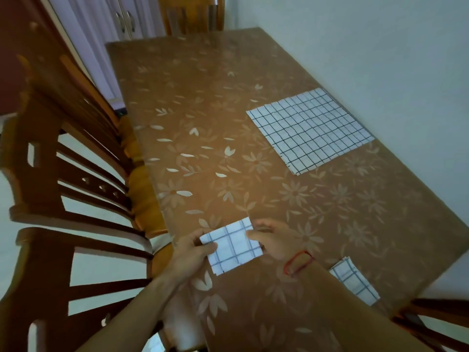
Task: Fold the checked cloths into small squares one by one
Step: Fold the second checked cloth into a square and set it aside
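A white cloth with dark checks, folded into a small square [232,246], is held just above the near part of the table. My left hand [191,255] pinches its left edge, thumb on top. My right hand [275,243] pinches its right edge; a red band circles that wrist. A stack of unfolded checked cloths [309,129] lies flat at the table's far right. Another folded checked cloth [355,282] lies by the near right edge, partly hidden by my right forearm.
The table [203,123] has a brown floral cover and stands against a pale wall on the right. Wooden chairs [63,174] line its left side, one stands at the far end [193,15], and another chair's corner [431,316] shows at the near right.
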Motion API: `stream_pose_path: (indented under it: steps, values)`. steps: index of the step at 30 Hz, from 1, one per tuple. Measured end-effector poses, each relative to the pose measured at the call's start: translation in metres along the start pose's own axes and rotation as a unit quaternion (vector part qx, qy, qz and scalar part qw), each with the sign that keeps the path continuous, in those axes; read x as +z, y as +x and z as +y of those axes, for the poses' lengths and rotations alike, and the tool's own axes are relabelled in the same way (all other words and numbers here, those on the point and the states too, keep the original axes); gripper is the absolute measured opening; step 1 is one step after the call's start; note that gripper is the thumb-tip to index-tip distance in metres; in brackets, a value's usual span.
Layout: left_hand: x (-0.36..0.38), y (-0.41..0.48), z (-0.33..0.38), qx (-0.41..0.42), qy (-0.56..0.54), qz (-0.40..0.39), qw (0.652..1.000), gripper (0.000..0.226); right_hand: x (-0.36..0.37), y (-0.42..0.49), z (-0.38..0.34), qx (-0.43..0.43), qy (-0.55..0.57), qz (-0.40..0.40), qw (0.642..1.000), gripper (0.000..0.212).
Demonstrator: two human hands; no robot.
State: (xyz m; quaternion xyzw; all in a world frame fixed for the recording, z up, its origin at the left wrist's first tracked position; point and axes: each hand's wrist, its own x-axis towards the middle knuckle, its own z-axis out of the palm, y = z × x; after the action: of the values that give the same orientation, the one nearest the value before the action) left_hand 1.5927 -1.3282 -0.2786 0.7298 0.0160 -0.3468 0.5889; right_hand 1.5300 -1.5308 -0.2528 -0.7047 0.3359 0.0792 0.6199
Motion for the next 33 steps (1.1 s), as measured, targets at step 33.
stream_pose_path:
  steps: [33]
  values:
    - [-0.004,0.101,-0.012,-0.066,0.018,0.221,0.973,0.019,0.029,0.132,0.004,-0.026,-0.215,0.073,0.974,0.023]
